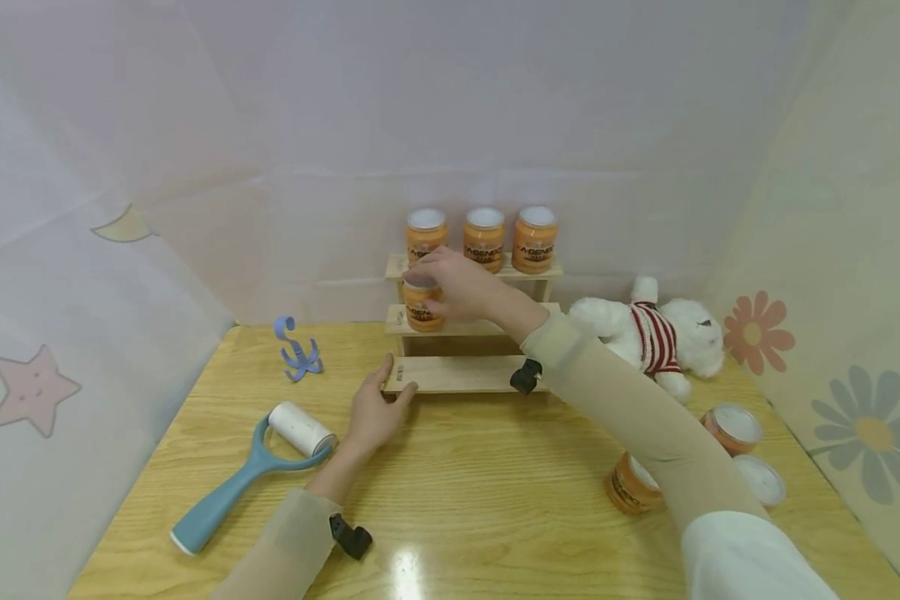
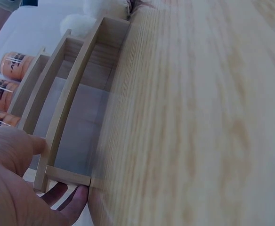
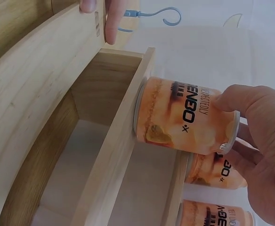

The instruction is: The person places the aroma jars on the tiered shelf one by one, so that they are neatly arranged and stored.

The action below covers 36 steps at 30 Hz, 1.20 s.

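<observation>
My right hand grips an orange can with a pale lid by its upper end. The can stands at the left end of the middle step of a three-step wooden rack. Three more orange cans line the top step, among them a middle can and a right can. My left hand holds the left end of the bottom step, thumb on the front edge and fingers around the side, as the left wrist view shows too.
At the right, an orange can and two others stand partly behind my right arm. A white plush bear in a striped shirt lies beside the rack. On the left are a blue-handled lint roller and a blue hook.
</observation>
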Each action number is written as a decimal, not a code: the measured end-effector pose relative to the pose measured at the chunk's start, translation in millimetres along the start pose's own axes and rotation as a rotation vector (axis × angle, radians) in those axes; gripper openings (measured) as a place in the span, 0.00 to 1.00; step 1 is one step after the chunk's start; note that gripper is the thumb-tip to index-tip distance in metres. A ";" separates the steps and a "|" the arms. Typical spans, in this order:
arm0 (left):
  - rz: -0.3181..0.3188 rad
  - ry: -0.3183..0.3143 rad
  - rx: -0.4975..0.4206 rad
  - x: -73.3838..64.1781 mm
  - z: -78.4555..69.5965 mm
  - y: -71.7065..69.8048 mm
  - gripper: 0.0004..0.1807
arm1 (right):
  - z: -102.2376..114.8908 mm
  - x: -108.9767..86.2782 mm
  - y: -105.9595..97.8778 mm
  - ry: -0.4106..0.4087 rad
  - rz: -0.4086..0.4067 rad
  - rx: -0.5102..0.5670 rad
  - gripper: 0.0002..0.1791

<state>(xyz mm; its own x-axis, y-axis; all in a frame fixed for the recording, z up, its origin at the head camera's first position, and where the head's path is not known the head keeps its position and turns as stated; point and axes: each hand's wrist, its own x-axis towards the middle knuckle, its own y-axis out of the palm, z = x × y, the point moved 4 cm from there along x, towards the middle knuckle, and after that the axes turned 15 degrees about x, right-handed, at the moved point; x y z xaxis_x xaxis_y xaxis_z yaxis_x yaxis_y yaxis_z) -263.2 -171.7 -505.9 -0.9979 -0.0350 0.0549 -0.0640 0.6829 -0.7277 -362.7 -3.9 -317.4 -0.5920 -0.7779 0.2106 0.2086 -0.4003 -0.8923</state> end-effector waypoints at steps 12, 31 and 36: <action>-0.010 0.007 0.001 1.5 -0.1 0.7 0.44 | -0.9 -40.3 -34.8 -0.105 -0.062 0.113 0.25; 0.024 -0.015 0.002 5.9 8.2 -6.1 0.46 | -26.6 -164.0 -111.6 -0.057 -0.111 0.222 0.25; 0.030 -0.020 0.003 7.0 9.0 -5.0 0.46 | -36.2 -193.1 -119.0 -0.064 -0.136 0.211 0.26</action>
<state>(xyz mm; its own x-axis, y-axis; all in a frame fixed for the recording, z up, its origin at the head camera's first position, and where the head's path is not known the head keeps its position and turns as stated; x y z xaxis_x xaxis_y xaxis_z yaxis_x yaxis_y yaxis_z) -269.9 -181.9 -508.0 -0.9994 -0.0287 0.0192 -0.0336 0.6821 -0.7305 -301.4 211.5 -266.3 -0.5763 -0.7366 0.3540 0.2922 -0.5902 -0.7525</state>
